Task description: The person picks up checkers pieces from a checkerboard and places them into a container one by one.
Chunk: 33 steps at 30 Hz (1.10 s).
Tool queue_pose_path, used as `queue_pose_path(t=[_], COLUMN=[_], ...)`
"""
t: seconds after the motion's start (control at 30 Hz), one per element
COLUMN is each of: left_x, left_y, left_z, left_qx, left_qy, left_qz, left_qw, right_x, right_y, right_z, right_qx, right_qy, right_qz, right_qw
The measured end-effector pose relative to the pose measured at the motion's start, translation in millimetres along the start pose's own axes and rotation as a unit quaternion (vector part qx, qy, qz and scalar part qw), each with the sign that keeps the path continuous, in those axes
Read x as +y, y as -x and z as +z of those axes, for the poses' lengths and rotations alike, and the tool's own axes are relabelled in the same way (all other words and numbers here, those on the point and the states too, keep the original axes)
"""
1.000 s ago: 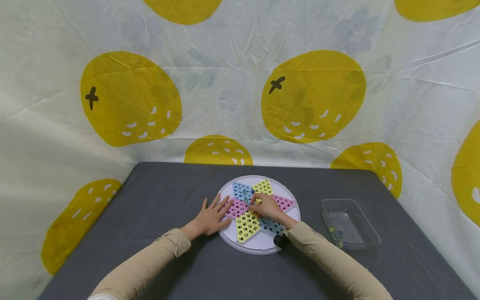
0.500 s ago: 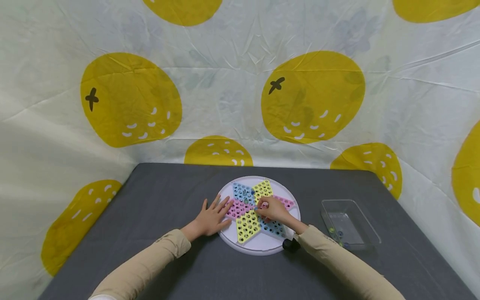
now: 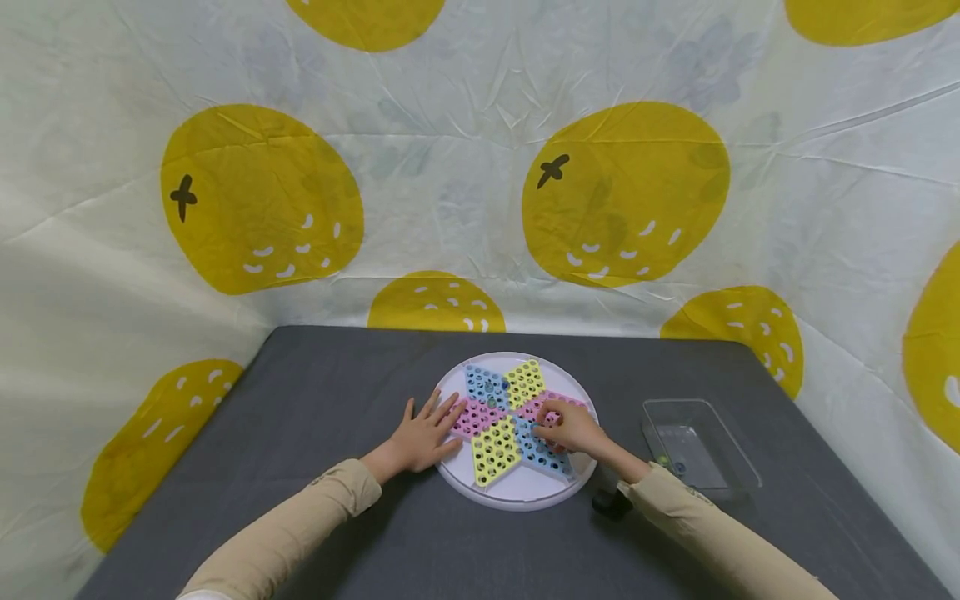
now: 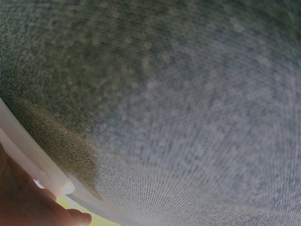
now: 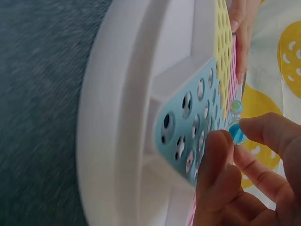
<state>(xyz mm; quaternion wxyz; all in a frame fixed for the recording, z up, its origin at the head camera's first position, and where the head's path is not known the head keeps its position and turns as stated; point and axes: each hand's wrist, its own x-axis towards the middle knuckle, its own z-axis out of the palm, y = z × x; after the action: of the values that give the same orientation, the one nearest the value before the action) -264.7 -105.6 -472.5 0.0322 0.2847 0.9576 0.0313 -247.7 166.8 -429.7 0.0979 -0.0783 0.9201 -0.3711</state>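
Though glassy, richly blue — round marble [image 5: 238, 134]

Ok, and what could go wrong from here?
The right hand holds the see-through blue round marble by its fingertips, so it may slip and roll. The right beige sleeve crosses a corner of the clear rectangular plastic box in the head view and might knock it. The left hand lies over the rim of the white round board; a push could shift it.

No legible text, no readable labels or brands, no numbers or signs
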Motion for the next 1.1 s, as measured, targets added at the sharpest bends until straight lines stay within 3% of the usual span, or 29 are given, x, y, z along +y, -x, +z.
queue_pose_path(t=[0.4,0.87,1.1], left_x=[-0.7,0.1,-1.1], left_y=[0.3,1.2,-0.6], left_z=[2.3,0.6,2.2], left_qx=[0.000,0.000,0.001], left_qy=[-0.004,0.001,-0.003], left_qz=[-0.004,0.000,0.000], left_qw=[1.0000,1.0000,1.0000], right_x=[10.9,23.8,35.0], right_y=[20.4,41.2,52.1], right_z=[-21.1,-48.4,-59.4], right_qx=[-0.011,-0.010,-0.011], right_qy=[-0.022,0.021,0.011], right_qz=[-0.005,-0.020,-0.014], right_qw=[0.9997,0.9995,0.9998])
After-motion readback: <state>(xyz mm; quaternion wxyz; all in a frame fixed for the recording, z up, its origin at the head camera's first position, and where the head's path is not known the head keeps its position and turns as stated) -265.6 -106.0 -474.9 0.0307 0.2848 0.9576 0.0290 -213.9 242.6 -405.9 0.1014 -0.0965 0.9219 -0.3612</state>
